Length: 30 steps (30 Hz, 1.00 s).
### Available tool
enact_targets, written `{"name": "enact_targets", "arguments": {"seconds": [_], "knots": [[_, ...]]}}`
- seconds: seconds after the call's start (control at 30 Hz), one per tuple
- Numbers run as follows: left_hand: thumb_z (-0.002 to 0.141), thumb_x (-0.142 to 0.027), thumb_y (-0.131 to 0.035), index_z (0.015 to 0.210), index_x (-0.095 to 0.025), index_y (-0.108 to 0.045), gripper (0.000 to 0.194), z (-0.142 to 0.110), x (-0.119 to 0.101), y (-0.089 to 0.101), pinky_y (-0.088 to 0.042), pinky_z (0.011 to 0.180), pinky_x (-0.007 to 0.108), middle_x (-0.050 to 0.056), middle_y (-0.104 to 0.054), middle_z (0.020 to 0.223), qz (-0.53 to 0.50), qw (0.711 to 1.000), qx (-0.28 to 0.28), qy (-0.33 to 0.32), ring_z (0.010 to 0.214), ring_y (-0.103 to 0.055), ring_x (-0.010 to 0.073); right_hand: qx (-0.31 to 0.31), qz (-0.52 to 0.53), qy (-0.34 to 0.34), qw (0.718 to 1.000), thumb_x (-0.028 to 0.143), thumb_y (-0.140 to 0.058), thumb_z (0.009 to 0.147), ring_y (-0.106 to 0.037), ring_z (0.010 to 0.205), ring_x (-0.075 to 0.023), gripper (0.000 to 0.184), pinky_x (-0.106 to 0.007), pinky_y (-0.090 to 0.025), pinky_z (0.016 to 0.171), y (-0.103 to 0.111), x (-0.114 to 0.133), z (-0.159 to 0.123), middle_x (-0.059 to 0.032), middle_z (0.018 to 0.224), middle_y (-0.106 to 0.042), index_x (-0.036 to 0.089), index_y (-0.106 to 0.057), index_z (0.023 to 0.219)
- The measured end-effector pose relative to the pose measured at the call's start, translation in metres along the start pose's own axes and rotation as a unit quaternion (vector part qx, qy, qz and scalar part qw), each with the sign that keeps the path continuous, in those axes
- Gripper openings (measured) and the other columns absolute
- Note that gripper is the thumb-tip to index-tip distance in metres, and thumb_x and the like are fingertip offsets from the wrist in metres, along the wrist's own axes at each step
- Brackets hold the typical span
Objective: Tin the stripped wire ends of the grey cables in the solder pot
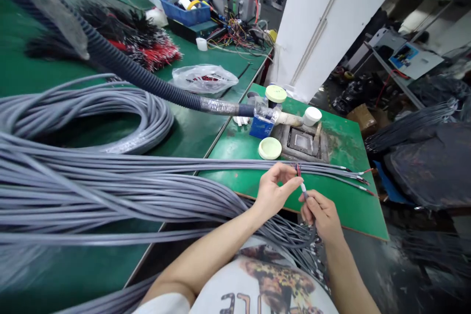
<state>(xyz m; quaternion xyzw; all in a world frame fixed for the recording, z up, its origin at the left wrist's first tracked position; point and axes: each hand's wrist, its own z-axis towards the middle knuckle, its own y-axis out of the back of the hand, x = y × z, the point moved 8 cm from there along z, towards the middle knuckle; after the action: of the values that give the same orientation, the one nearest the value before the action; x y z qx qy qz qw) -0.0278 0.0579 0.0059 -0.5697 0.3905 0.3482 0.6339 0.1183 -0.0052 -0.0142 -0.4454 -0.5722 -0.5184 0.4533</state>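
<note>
Farthest left: a coil of gray cable [91, 122] sits on a green workbench [191, 132], with a black corrugated hose [147, 78] across it and a heap of black and red wires [136, 44] beyond.

Middle: a thick bundle of gray cables [147, 181] runs rightward onto a smaller green table [235, 149], passing just below a pale green lid [270, 148].

Left hand [274, 194]: fingers curled, thumb and forefinger pressed together just beside the red wire tips [297, 170]; too small to tell whether they grip those tips.

Held cable: one gray cable [307, 201] with a white sleeve [302, 187] stands between the hands, above the table's near edge. Its long axis rises from the right fist, leaning slightly left, away from the body.

Nearer hand: the left fingers lie closest to the tip, while the right hand sits lower on the cable.

Right hand [320, 213]: fingers clenched around the gray cable, thumb on top.

Far right: other cable ends [353, 175] lie on the table, pointing right, and dark bags [430, 167] sit on the floor beyond.
</note>
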Motion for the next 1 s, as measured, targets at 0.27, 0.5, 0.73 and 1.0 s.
{"name": "enact_targets", "arguments": {"seconds": [0.27, 0.5, 0.73, 1.0], "knots": [[0.073, -0.032, -0.071, 0.074, -0.015, -0.061, 0.020, 0.000, 0.008, -0.008, -0.042, 0.057, 0.022, 0.000, -0.061, 0.068, -0.085, 0.995, 0.004, 0.042, 0.059, -0.051, 0.0094, 0.016, 0.162, -0.027, 0.986, 0.040, -0.050, 0.091, -0.029, 0.035, -0.0055, 0.026, -0.021, -0.030, 0.039, -0.008, -0.010, 0.007, 0.0090, 0.042, -0.035, 0.017, -0.059, 0.084], [0.072, -0.029, -0.072, 0.073, -0.013, -0.062, 0.019, 0.003, 0.014, -0.007, -0.039, 0.053, 0.020, -0.001, -0.060, 0.065, -0.111, 0.992, 0.002, 0.063, 0.055, -0.048, 0.0071, 0.021, 0.191, -0.041, 0.981, 0.042, -0.053, 0.089, -0.026, 0.034, -0.0054, 0.027, -0.020, -0.030, 0.038, -0.010, -0.015, 0.009, 0.0097, 0.040, -0.033, 0.017, -0.059, 0.081], [0.070, -0.029, -0.073, 0.073, -0.013, -0.064, 0.019, 0.004, 0.017, -0.002, -0.038, 0.051, 0.019, 0.001, -0.061, 0.065, -0.097, 0.992, -0.006, 0.079, 0.057, -0.048, 0.0078, 0.033, 0.194, -0.045, 0.979, 0.042, -0.053, 0.088, -0.026, 0.034, -0.0056, 0.027, -0.020, -0.029, 0.037, -0.011, -0.018, 0.010, 0.0094, 0.040, -0.033, 0.016, -0.059, 0.080], [0.066, -0.030, -0.075, 0.065, -0.013, -0.062, 0.021, 0.008, 0.018, -0.006, -0.035, 0.047, 0.017, 0.000, -0.060, 0.061, -0.109, 0.987, 0.033, 0.110, 0.051, -0.046, 0.0058, 0.047, 0.204, -0.040, 0.977, 0.040, -0.052, 0.089, -0.025, 0.035, -0.0053, 0.026, -0.020, -0.030, 0.038, -0.012, -0.020, 0.011, 0.0096, 0.041, -0.033, 0.016, -0.060, 0.082]]}}
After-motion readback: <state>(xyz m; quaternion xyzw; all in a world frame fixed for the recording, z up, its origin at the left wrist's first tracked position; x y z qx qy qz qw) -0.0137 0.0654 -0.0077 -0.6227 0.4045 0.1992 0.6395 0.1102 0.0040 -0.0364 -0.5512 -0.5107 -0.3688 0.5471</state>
